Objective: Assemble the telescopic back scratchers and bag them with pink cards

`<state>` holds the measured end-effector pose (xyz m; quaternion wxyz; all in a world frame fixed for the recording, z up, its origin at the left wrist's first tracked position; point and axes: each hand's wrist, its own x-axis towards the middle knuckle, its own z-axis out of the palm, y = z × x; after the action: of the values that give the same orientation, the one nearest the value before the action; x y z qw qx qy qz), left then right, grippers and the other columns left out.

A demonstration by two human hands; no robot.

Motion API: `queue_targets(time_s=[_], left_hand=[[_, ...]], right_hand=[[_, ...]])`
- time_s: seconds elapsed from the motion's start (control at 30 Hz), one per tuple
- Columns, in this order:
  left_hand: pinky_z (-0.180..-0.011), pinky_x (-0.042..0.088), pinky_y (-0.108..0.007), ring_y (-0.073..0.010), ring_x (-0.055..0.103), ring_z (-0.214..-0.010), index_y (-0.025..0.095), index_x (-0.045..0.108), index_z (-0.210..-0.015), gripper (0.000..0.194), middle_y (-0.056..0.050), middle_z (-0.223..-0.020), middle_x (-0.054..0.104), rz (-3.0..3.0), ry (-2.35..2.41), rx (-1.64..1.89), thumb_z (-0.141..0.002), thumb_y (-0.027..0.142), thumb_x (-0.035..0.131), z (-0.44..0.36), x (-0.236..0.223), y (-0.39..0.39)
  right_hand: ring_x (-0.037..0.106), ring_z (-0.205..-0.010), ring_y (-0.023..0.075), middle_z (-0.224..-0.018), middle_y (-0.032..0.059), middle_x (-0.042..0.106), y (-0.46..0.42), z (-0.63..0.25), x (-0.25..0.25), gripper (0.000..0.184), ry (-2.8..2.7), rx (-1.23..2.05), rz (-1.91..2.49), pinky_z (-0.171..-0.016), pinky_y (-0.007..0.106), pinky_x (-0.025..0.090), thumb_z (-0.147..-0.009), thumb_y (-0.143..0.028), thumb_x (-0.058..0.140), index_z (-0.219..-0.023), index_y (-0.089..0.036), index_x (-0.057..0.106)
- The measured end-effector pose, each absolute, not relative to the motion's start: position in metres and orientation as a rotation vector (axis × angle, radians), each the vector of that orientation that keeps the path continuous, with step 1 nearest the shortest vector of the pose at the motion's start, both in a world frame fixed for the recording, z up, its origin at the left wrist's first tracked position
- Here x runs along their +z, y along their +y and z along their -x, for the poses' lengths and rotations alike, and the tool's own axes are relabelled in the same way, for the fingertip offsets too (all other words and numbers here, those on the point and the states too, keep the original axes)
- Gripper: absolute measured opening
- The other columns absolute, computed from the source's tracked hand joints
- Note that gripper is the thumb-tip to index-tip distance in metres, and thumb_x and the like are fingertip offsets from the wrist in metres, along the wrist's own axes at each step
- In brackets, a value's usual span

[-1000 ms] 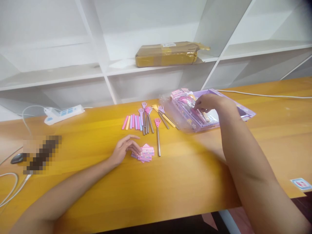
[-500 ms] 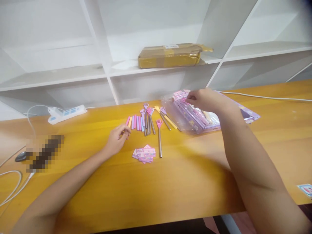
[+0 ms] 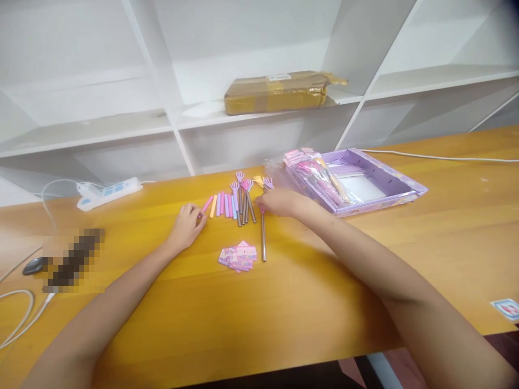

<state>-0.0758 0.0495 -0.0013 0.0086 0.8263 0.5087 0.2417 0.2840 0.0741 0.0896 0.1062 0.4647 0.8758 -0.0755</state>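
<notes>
My left hand (image 3: 187, 226) is closed, its fingertips on the lower end of a pink handle sleeve (image 3: 207, 203). Beside it lies a row of pastel sleeves (image 3: 223, 205). My right hand (image 3: 279, 201) is closed over the pink claw head of a back scratcher (image 3: 263, 237), hiding most of that head; its metal rod lies on the table. Several other back scratchers (image 3: 245, 202) with purple, pink and blue claws lie between the hands. A yellow claw (image 3: 258, 181) and a purple claw show behind my right hand. Pink printed cards (image 3: 238, 256) are piled nearer me.
A purple display box (image 3: 389, 204) at the right holds bagged back scratchers (image 3: 324, 181). White shelves with a taped carton (image 3: 279, 96) rise behind. A power strip (image 3: 109, 193), mouse (image 3: 34, 266) and cables lie left; a sticker (image 3: 506, 309) is at the right edge.
My right hand has moved left and toward me, from the bagged scratchers to the single pink scratcher. At my left hand, the pink sleeve now tilts away from the row.
</notes>
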Motion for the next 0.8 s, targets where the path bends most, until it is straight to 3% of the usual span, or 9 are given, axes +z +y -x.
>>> queue_targets(time_s=[0.1,0.2,0.33,0.43,0.6,0.7,0.8], left_hand=[[-0.093,0.050,-0.046,-0.0290,0.056,-0.095,0.023,0.058,-0.090,0.013,-0.009,-0.096,0.058,-2.539,1.675,0.822,-0.101,0.029,0.058,0.077,-0.006,0.052],[-0.092,0.052,-0.047,-0.0290,0.059,-0.094,0.021,0.058,-0.101,0.006,-0.010,-0.098,0.062,-2.450,1.730,0.901,-0.098,0.025,0.061,0.080,-0.013,0.055],[-0.107,0.051,-0.053,-0.0340,0.062,-0.116,0.017,0.058,-0.133,0.036,-0.017,-0.125,0.067,-2.477,1.705,0.866,-0.099,0.028,0.061,0.082,-0.018,0.059],[-0.110,0.051,-0.053,-0.0340,0.062,-0.117,0.016,0.057,-0.140,0.038,-0.016,-0.122,0.068,-2.504,1.721,0.789,-0.103,0.023,0.052,0.082,-0.018,0.059],[-0.101,0.052,-0.052,-0.0346,0.062,-0.107,0.018,0.065,-0.122,0.027,-0.016,-0.112,0.066,-2.487,1.864,0.686,-0.102,0.020,0.048,0.080,-0.012,0.052],[-0.089,0.052,-0.048,-0.0313,0.061,-0.095,0.022,0.062,-0.102,0.020,-0.012,-0.100,0.062,-2.439,1.838,0.670,-0.105,0.022,0.042,0.079,-0.004,0.047],[-0.083,0.050,-0.043,-0.0278,0.060,-0.090,0.023,0.057,-0.094,0.021,-0.009,-0.099,0.058,-2.420,1.726,0.766,-0.106,0.021,0.040,0.076,0.001,0.044]], right_hand=[[0.066,-0.079,0.0161,-0.122,0.0165,0.073,0.076,-0.286,0.086,0.028,2.618,-0.132,-1.372,-0.068,0.027,0.039,-0.098,-0.006,0.059,-0.119,-0.015,0.075],[0.065,-0.077,0.0144,-0.139,0.0193,0.065,0.079,-0.289,0.082,0.031,2.649,-0.003,-1.359,-0.066,0.027,0.039,-0.097,-0.004,0.059,-0.120,-0.014,0.076],[0.064,-0.074,0.0144,-0.138,0.0168,0.066,0.085,-0.294,0.073,0.022,2.708,0.091,-1.355,-0.064,0.030,0.038,-0.100,-0.007,0.056,-0.107,-0.015,0.076],[0.064,-0.075,0.0168,-0.125,0.0144,0.072,0.091,-0.296,0.071,0.018,2.748,0.158,-1.339,-0.062,0.032,0.033,-0.097,-0.006,0.058,-0.095,-0.016,0.073],[0.069,-0.084,0.0210,-0.097,0.0069,0.078,0.099,-0.312,0.089,0.017,2.913,0.084,-1.275,-0.067,0.032,0.034,-0.095,-0.007,0.065,-0.086,-0.020,0.072],[0.068,-0.086,0.0215,-0.095,0.0055,0.078,0.102,-0.331,0.094,0.015,3.101,0.006,-1.231,-0.072,0.032,0.039,-0.096,-0.011,0.068,-0.086,-0.022,0.073],[0.068,-0.088,0.0225,-0.096,0.0057,0.077,0.098,-0.342,0.074,0.014,3.362,-0.170,-1.299,-0.078,0.033,0.046,-0.101,-0.018,0.066,-0.092,-0.023,0.075]])
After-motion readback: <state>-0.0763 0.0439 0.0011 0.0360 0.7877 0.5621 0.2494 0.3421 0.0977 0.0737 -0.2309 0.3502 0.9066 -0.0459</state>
